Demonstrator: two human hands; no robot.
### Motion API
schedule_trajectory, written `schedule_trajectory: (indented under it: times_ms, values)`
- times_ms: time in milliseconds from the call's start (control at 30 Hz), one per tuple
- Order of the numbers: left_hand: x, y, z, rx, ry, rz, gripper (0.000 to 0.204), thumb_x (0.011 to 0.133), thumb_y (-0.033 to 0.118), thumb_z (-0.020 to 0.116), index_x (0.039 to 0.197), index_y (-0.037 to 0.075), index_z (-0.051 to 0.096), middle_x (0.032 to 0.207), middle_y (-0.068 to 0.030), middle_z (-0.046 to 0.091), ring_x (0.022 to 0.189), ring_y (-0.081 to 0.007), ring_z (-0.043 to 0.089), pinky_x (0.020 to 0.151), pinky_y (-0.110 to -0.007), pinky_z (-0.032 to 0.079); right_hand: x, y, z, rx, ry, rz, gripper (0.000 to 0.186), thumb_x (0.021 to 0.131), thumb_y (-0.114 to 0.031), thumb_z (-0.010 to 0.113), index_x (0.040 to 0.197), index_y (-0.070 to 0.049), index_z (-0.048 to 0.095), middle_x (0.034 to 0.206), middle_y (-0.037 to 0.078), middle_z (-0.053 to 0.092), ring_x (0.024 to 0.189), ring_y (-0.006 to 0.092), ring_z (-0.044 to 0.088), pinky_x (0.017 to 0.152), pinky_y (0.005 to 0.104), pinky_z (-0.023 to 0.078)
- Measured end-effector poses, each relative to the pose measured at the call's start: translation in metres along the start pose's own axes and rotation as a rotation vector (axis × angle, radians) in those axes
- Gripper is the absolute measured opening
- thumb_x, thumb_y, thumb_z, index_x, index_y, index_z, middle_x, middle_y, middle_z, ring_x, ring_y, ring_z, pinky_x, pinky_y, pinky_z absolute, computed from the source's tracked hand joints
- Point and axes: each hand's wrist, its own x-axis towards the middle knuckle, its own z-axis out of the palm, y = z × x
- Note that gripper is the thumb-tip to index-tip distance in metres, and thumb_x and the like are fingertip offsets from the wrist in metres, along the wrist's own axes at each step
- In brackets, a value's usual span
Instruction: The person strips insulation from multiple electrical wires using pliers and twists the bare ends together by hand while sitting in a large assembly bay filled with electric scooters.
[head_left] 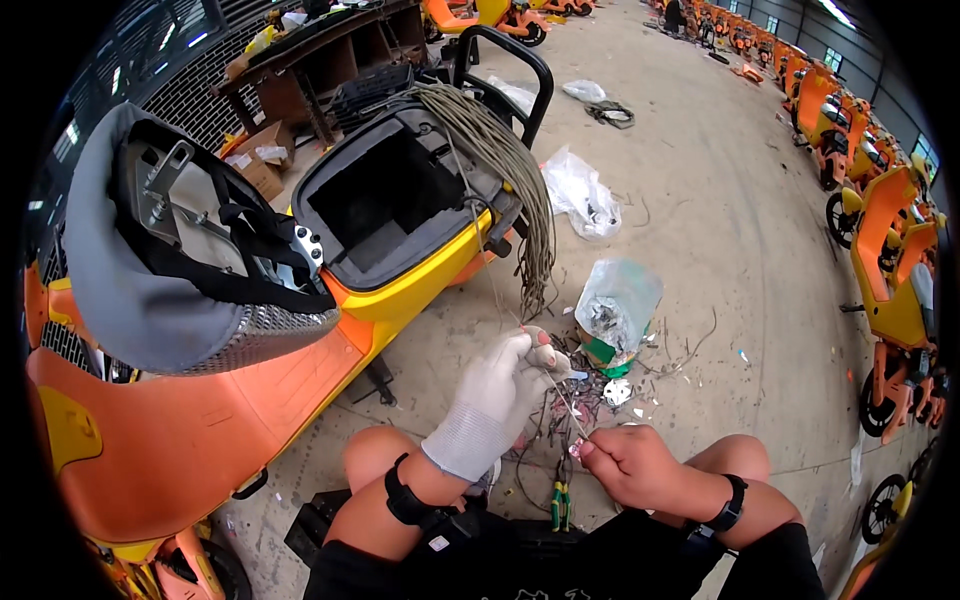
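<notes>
My left hand [490, 405], in a pale work glove, pinches a thin cord [566, 402] between its fingers. The cord runs on to my bare right hand [635, 468], which is closed around its end, with a small pinkish bit showing at the thumb tip. A fine strand also leads from the left fingertips up toward a thick bundle of olive-grey cable [535, 220]. That bundle hangs over the rim of the open storage box [400, 285] of an orange and yellow scooter [200, 430]. Between my knees, green-handled pliers [560, 507] rest below my hands.
The scooter's grey seat [150, 290] is tipped up at the left. A torn bag [620, 300], a white round part [617, 392] and wire scraps litter the concrete floor ahead. Farther off lies a white plastic bag [582, 195]. Orange scooters [890, 270] line the right side.
</notes>
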Motion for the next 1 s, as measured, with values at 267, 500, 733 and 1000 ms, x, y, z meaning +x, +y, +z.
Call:
schedule_trajectory:
  times_ms: [267, 500, 733, 1000]
  values:
    - [0.004, 0.004, 0.005, 0.001, 0.023, 0.035, 0.013, 0.099, 0.014, 0.05, 0.1, 0.003, 0.056, 0.084, -0.0042, 0.057, 0.092, -0.0232, 0.06, 0.093, -0.041, 0.046, 0.004, -0.004, -0.01, -0.048, 0.064, 0.007, 0.029, 0.092, -0.018, 0.06, 0.07, -0.003, 0.051, 0.06, 0.015, 0.054, 0.056, 0.0373, 0.057, 0.05, 0.0445, 0.045]
    - [0.0, 0.008, 0.011, -0.028, 0.093, 0.034, 0.012, 0.098, 0.012, 0.05, 0.101, 0.003, 0.056, 0.084, -0.0043, 0.058, 0.092, -0.0234, 0.06, 0.094, -0.041, 0.045, 0.007, 0.003, -0.014, -0.116, 0.095, -0.128, 0.027, 0.087, -0.015, 0.062, 0.065, -0.005, 0.052, 0.057, 0.014, 0.052, 0.052, 0.0345, 0.057, 0.048, 0.0436, 0.046]
    - [0.018, 0.059, -0.02, -0.174, 0.204, 0.252, 0.011, 0.099, 0.011, 0.05, 0.103, 0.003, 0.055, 0.084, -0.0038, 0.056, 0.091, -0.0221, 0.059, 0.099, -0.044, 0.047, -0.013, 0.001, -0.01, -0.128, 0.007, -0.175, 0.024, 0.085, -0.014, 0.063, 0.066, -0.004, 0.054, 0.054, 0.012, 0.053, 0.048, 0.0306, 0.055, 0.044, 0.039, 0.043]
    - [0.004, 0.06, -0.033, -0.095, 0.306, 0.273, 0.016, 0.101, 0.016, 0.051, 0.11, 0.004, 0.057, 0.092, -0.0038, 0.06, 0.097, -0.0221, 0.06, 0.099, -0.042, 0.048, -0.009, -0.003, -0.046, 0.192, -0.006, 0.28, 0.026, 0.095, -0.012, 0.055, 0.073, -0.001, 0.059, 0.057, 0.006, 0.055, 0.049, 0.0123, 0.051, 0.048, 0.032, 0.043]
